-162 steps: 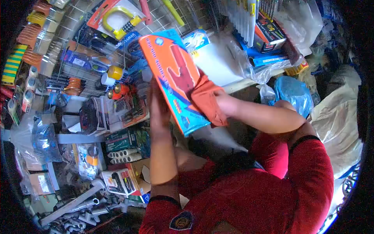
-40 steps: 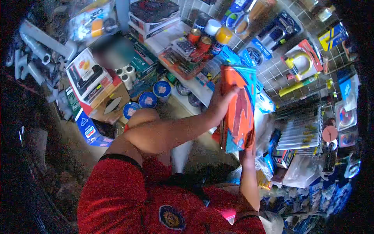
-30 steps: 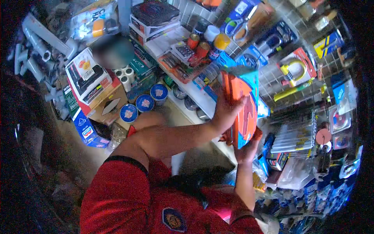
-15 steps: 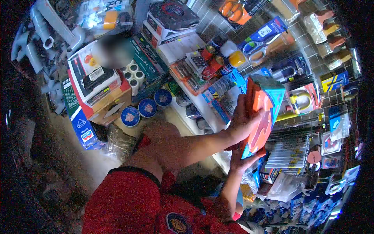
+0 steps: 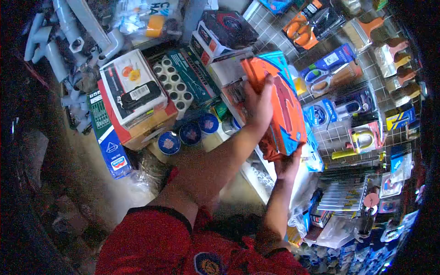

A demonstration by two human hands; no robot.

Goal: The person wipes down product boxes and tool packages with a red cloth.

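My left hand (image 5: 259, 103) grips the upper left side of an orange and blue package (image 5: 286, 103), thumb across its front. With its fingers around the lower end, my right hand (image 5: 288, 167) supports the package from below. The package has a dark red shape along its face, and more orange layers show behind its lower left edge. I cannot make out what is inside. It is held tilted above the shelf, in front of hanging tools.
Scissors (image 5: 321, 85), paintbrushes (image 5: 360, 34) and other packaged tools hang on a wire grid at the right. Left of my arms are round blue-lidded tins (image 5: 169, 142), a white box (image 5: 133, 85) and a green screwdriver box (image 5: 195, 75). Grey pipe fittings (image 5: 55, 59) lie at the far left.
Both hands have carried the package up and to the left, and its orange face is now turned more toward me. The view has shifted slightly.
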